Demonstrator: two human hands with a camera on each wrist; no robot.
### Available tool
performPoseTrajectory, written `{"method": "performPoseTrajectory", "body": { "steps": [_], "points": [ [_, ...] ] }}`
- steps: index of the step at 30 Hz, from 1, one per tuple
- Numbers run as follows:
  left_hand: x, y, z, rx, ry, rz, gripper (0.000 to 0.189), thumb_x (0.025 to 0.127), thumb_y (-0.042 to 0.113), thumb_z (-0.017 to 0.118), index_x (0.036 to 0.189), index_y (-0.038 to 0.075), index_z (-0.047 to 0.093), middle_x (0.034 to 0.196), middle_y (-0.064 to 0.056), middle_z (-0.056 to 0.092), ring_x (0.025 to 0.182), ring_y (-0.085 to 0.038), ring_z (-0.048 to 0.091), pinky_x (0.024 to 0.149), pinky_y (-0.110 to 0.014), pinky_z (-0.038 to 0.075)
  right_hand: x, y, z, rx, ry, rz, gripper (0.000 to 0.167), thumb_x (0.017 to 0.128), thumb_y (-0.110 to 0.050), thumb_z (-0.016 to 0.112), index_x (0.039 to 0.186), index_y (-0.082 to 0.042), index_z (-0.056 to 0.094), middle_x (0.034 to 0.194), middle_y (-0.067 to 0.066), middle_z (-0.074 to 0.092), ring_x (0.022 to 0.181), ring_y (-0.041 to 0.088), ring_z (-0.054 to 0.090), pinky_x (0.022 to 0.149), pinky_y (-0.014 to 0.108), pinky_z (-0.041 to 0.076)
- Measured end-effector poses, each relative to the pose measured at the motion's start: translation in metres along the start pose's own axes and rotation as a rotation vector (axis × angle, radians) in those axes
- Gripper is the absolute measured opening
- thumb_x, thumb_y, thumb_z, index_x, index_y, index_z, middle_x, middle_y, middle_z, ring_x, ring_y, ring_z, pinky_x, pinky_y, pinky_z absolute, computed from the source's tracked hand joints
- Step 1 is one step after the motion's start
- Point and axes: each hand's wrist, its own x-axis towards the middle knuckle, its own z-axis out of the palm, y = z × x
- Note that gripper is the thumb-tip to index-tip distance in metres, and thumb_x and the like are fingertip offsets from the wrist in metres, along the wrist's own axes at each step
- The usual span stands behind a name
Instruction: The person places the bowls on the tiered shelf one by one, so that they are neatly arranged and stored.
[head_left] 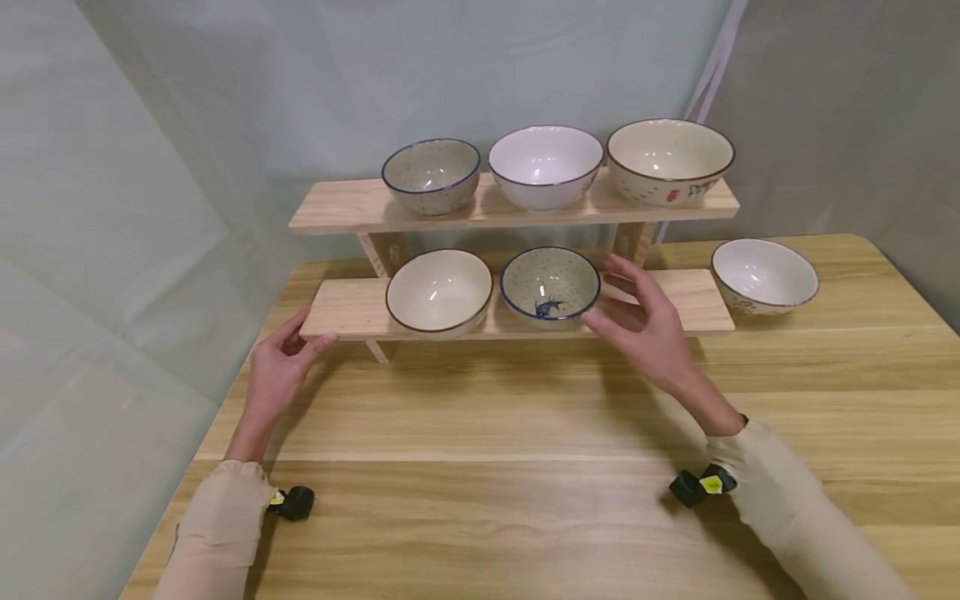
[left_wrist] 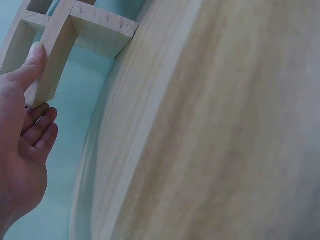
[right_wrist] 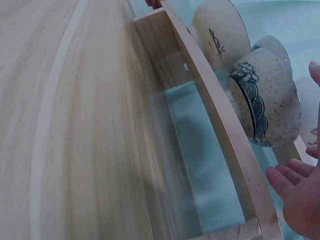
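In the head view my left hand holds the left end of the lower board of a two-tier wooden shelf. Its thumb lies at the board's front edge, as the left wrist view also shows, with the fingers around the end. My right hand is beside a grey speckled bowl with a blue rim, its fingers spread. The thumb is close to the rim; whether it touches, I cannot tell. Left of that bowl sits a cream bowl with a brown rim, on the same board.
On the upper board stand a speckled bowl, a white bowl and a larger cream bowl with painted marks. Another white bowl is on the wooden table, right of the shelf. Pale cloth hangs behind.
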Motion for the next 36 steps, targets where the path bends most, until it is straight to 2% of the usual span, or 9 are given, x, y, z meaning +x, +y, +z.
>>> {"method": "performPoseTrajectory", "body": {
  "steps": [6,11,16,21,27,33,36],
  "points": [
    [0.0,0.001,0.0,0.009,-0.005,0.001,0.069,0.099,0.027,0.074,0.156,0.002,0.044,0.141,-0.028,0.057,0.112,-0.002,0.06,0.081,-0.009,0.048,-0.008,0.0,-0.014,-0.042,0.032,-0.011,0.07,0.092,0.008,0.071,0.155,-0.001,0.042,0.15,0.012,0.048,0.139,0.038,0.045,0.107,0.03,0.046],
    [0.0,0.002,-0.001,0.011,-0.016,-0.001,0.07,0.1,0.028,0.073,0.157,0.002,0.042,0.143,-0.028,0.055,0.116,-0.007,0.06,0.082,-0.009,0.048,-0.012,0.001,-0.026,-0.072,0.061,-0.021,0.069,0.092,0.01,0.07,0.155,0.001,0.042,0.148,0.015,0.049,0.137,0.037,0.047,0.105,0.027,0.046],
    [-0.001,0.002,-0.001,0.013,-0.019,0.002,0.07,0.1,0.028,0.073,0.157,0.002,0.042,0.143,-0.028,0.056,0.113,-0.003,0.06,0.081,-0.009,0.049,-0.015,0.004,-0.038,-0.106,0.092,-0.03,0.068,0.091,0.011,0.071,0.153,0.002,0.043,0.145,0.017,0.05,0.134,0.028,0.05,0.102,0.022,0.047],
    [-0.001,0.002,-0.001,0.017,-0.014,0.005,0.069,0.1,0.028,0.073,0.157,0.002,0.043,0.142,-0.028,0.056,0.111,-0.001,0.06,0.08,-0.009,0.049,-0.02,0.004,-0.048,-0.135,0.123,-0.033,0.067,0.091,0.013,0.07,0.152,0.003,0.045,0.143,0.002,0.052,0.133,0.024,0.051,0.101,0.02,0.047],
    [0.0,0.002,-0.001,0.012,-0.006,-0.001,0.068,0.099,0.025,0.074,0.156,0.005,0.044,0.141,-0.026,0.058,0.108,0.004,0.059,0.081,-0.008,0.048,-0.024,0.006,-0.063,-0.171,0.143,-0.028,0.066,0.091,0.014,0.07,0.152,-0.001,0.047,0.143,-0.003,0.052,0.131,0.017,0.052,0.099,0.017,0.047],
    [0.001,0.0,-0.001,-0.004,-0.012,-0.013,0.067,0.099,0.022,0.074,0.157,0.007,0.043,0.143,-0.025,0.056,0.114,-0.003,0.059,0.081,-0.008,0.048,-0.029,0.005,-0.077,-0.229,0.16,-0.031,0.066,0.093,0.01,0.07,0.153,-0.002,0.046,0.144,-0.003,0.052,0.131,0.012,0.052,0.1,0.016,0.045],
    [0.002,-0.002,-0.001,0.0,-0.008,-0.017,0.067,0.099,0.021,0.074,0.157,0.006,0.043,0.143,-0.025,0.056,0.113,-0.001,0.059,0.081,-0.008,0.048,-0.031,0.006,-0.083,-0.252,0.161,-0.027,0.065,0.094,0.007,0.07,0.154,-0.003,0.046,0.146,0.002,0.053,0.131,0.013,0.053,0.099,0.016,0.045]
  ]
}}
